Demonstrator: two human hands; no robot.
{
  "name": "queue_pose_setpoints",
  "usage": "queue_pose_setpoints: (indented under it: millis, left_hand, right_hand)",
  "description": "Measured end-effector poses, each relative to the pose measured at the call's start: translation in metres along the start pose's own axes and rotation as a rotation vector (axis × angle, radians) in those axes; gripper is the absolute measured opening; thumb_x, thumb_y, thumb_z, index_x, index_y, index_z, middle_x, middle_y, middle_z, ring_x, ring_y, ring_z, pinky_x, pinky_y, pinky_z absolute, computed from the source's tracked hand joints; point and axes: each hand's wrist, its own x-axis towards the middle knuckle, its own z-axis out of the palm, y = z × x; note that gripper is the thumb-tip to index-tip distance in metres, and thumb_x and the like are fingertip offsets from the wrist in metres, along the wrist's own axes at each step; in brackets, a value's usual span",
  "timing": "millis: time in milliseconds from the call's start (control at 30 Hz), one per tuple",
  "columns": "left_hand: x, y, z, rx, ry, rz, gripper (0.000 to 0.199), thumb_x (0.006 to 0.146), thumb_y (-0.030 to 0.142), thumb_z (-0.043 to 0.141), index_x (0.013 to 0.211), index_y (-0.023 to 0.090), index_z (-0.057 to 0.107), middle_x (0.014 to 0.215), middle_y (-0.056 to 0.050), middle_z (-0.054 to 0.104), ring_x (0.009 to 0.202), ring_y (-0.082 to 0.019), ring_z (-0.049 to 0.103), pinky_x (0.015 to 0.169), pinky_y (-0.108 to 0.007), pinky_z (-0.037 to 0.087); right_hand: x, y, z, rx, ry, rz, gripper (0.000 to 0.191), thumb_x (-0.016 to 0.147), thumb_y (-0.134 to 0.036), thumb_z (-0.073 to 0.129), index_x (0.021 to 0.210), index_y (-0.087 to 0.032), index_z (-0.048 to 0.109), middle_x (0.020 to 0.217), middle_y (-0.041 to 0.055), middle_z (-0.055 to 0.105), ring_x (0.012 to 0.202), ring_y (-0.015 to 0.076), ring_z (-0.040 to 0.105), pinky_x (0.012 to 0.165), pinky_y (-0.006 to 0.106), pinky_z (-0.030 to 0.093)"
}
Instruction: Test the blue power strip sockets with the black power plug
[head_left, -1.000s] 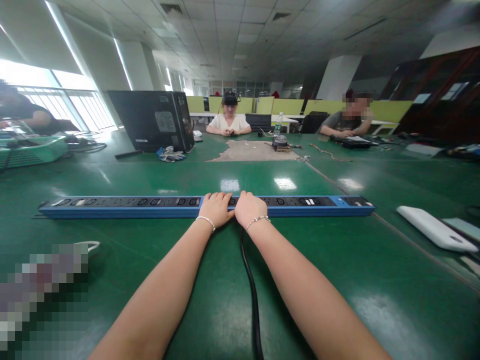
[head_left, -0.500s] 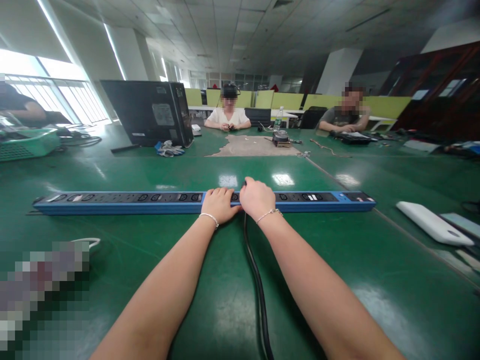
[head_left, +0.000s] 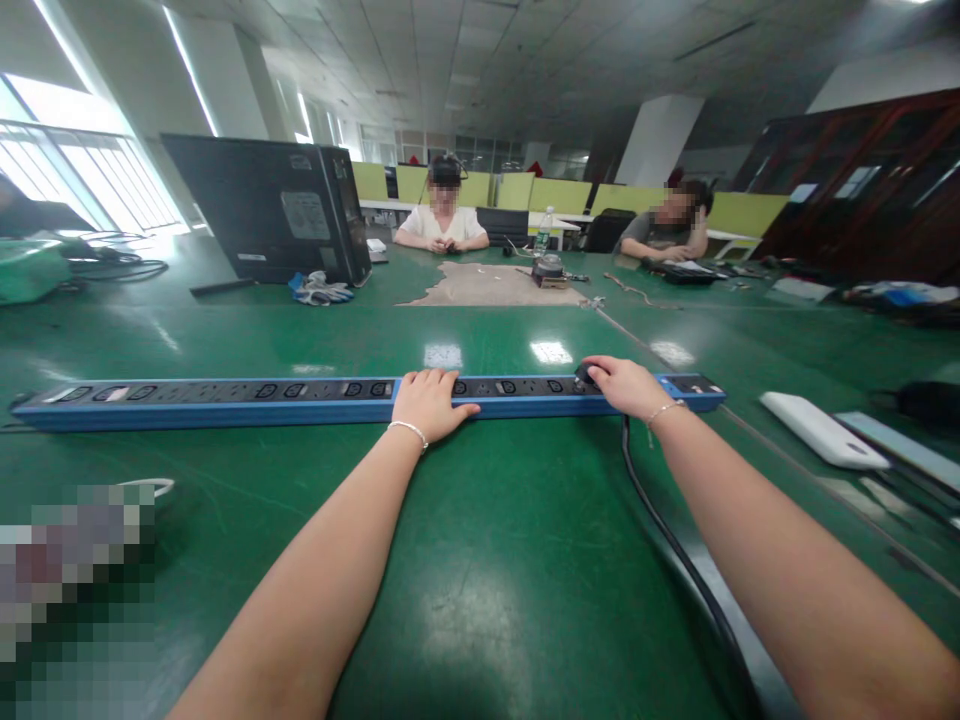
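A long blue power strip [head_left: 345, 408] with a row of black sockets lies across the green table in front of me. My left hand [head_left: 429, 408] lies over its middle, fingers curled over the far side and thumb along the near edge, gripping it. Towards the strip's right end, my right hand [head_left: 627, 386] pinches a black power plug [head_left: 584, 375] at the sockets. Whether the plug's pins are inside a socket is hidden. From under that hand a black cord [head_left: 667, 530] runs down over the table towards me.
At right lies a white power-bank-like block [head_left: 821, 428] beside a flat pale object. A black computer case [head_left: 262, 215] stands at back left, with gloves [head_left: 321, 288] by it. A piece of cardboard [head_left: 480, 285] lies further back. Two people sit across the table; another is partly visible at far left.
My right hand has moved right along the power strip with the plug and its cord, away from my left hand. My left hand stays on the strip. The view has shifted slightly.
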Motion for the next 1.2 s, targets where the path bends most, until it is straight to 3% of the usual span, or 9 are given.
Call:
queue_pose_setpoints:
  millis: [367, 633, 800, 1000, 1100, 1200]
  left_hand:
    - [0.0, -0.001, 0.001, 0.016, -0.003, -0.002, 0.069, 0.077, 0.069, 0.036, 0.125, 0.02, 0.048, 0.121, -0.011, 0.058, 0.115, -0.027, 0.049, 0.096, -0.039, 0.032]
    - [0.0, 0.001, -0.001, -0.001, -0.033, -0.018, 0.069, 0.077, 0.068, 0.036, 0.126, 0.021, 0.047, 0.122, -0.011, 0.057, 0.116, -0.028, 0.047, 0.097, -0.039, 0.03]
    - [0.0, 0.001, -0.002, 0.008, -0.039, -0.034, 0.07, 0.077, 0.069, 0.037, 0.126, 0.021, 0.047, 0.123, -0.011, 0.057, 0.116, -0.027, 0.047, 0.098, -0.039, 0.03]
    - [0.001, 0.001, -0.002, 0.013, -0.034, -0.039, 0.069, 0.076, 0.07, 0.038, 0.126, 0.023, 0.048, 0.124, -0.009, 0.057, 0.116, -0.026, 0.048, 0.099, -0.039, 0.03]
    - [0.001, 0.002, -0.003, 0.008, -0.045, -0.045, 0.068, 0.076, 0.069, 0.039, 0.126, 0.024, 0.048, 0.124, -0.009, 0.057, 0.117, -0.027, 0.048, 0.099, -0.039, 0.03]
    - [0.001, 0.002, -0.003, 0.013, -0.047, -0.041, 0.068, 0.076, 0.069, 0.039, 0.126, 0.023, 0.048, 0.123, -0.009, 0.057, 0.116, -0.027, 0.048, 0.098, -0.039, 0.031]
  right_hand:
    - [0.003, -0.015, 0.007, -0.205, -0.068, -0.003, 0.039, 0.088, -0.03, 0.035, 0.116, -0.021, 0.061, 0.108, 0.0112, 0.067, 0.097, 0.0225, 0.062, 0.084, 0.031, 0.044]
    - [-0.016, -0.034, 0.02, -0.194, 0.021, 0.117, 0.042, 0.089, -0.028, 0.03, 0.121, -0.02, 0.056, 0.102, 0.0158, 0.067, 0.092, 0.0267, 0.064, 0.077, 0.038, 0.046]
    - [-0.019, -0.033, 0.02, -0.121, 0.021, 0.121, 0.041, 0.089, -0.029, 0.032, 0.121, -0.021, 0.056, 0.105, 0.0151, 0.066, 0.095, 0.0265, 0.063, 0.082, 0.038, 0.045]
    - [-0.015, -0.001, -0.021, -0.015, 0.298, 0.148, 0.044, 0.09, -0.033, 0.032, 0.126, -0.021, 0.054, 0.113, 0.0109, 0.064, 0.101, 0.0247, 0.06, 0.083, 0.033, 0.044]
    - [-0.007, 0.032, -0.04, -0.043, 0.241, 0.172, 0.041, 0.088, -0.031, 0.036, 0.12, -0.023, 0.06, 0.115, 0.0085, 0.064, 0.1, 0.0236, 0.06, 0.081, 0.032, 0.045]
    - [0.001, 0.068, -0.039, -0.098, 0.146, 0.18, 0.04, 0.087, -0.029, 0.038, 0.118, -0.022, 0.061, 0.11, 0.0087, 0.066, 0.096, 0.0225, 0.061, 0.078, 0.03, 0.046]
